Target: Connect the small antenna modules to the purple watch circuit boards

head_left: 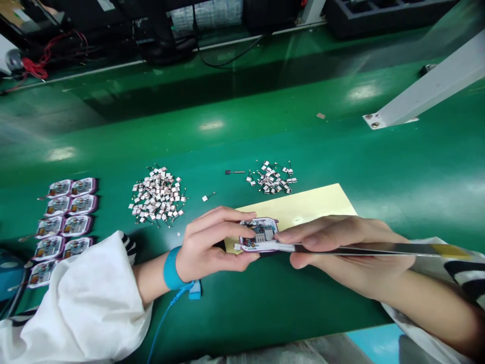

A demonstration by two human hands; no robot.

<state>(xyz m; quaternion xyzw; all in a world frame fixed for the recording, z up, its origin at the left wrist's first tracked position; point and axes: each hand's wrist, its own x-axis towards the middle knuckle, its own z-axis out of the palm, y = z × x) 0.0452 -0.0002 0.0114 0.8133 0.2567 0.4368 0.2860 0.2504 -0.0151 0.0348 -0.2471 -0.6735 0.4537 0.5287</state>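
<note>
My left hand, with a blue strap at its wrist, grips a small square device by its left side. The device lies open, showing a circuit board inside a white and purple frame. My right hand is closed around a long, thin metal tool that looks like tweezers. The tool's pale tip touches or hovers at the device's lower right edge; which one is unclear. Under the device lies a yellow sheet, partly covered by my hands.
Two piles of small parts, a larger one and a smaller one, lie on the green table. Open devices stand in two columns at left. A white metal post rises at right. A blue cord hangs from my left wrist.
</note>
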